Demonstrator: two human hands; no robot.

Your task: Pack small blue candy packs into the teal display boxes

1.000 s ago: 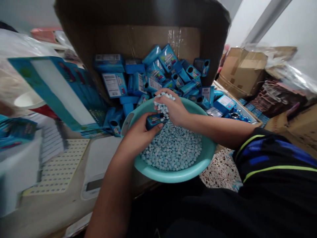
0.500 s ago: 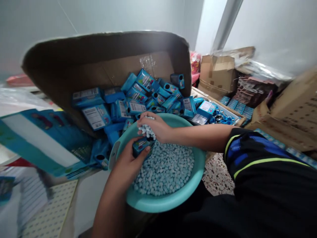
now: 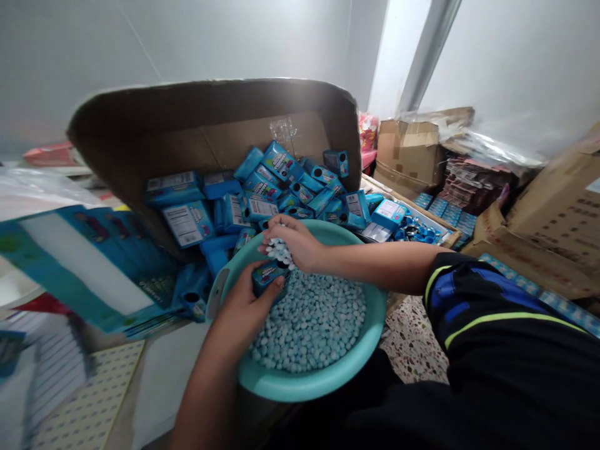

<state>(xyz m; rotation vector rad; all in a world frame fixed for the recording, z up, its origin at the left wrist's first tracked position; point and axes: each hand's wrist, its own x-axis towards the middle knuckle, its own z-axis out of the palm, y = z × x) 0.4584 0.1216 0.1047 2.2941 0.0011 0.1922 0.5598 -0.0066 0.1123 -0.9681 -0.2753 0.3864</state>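
Note:
A teal plastic basin (image 3: 309, 389) holds a heap of small pale-blue candies (image 3: 319, 325). Over its left side, my left hand (image 3: 248, 297) grips a small blue candy box (image 3: 267, 276) between thumb and fingers. Just above the box, my right hand (image 3: 297, 244) is curled around a handful of pale candies (image 3: 280, 251). Those candies bunch at the box's top, where a dark opening partly shows. The fingertips of my right hand are partly hidden.
Behind the basin, a large cardboard carton (image 3: 210, 134) holds many small blue boxes (image 3: 185, 222). Flattened blue printed cartons (image 3: 107, 262) stand at left. A tray of blue pieces (image 3: 417, 231) lies to the right, near brown cardboard boxes (image 3: 407, 150) and a speckled floor (image 3: 412, 340).
The surroundings sit slightly lower in view, as the camera has tilted a little. Both hands keep nearly the same pose at the box, with candies still in the right.

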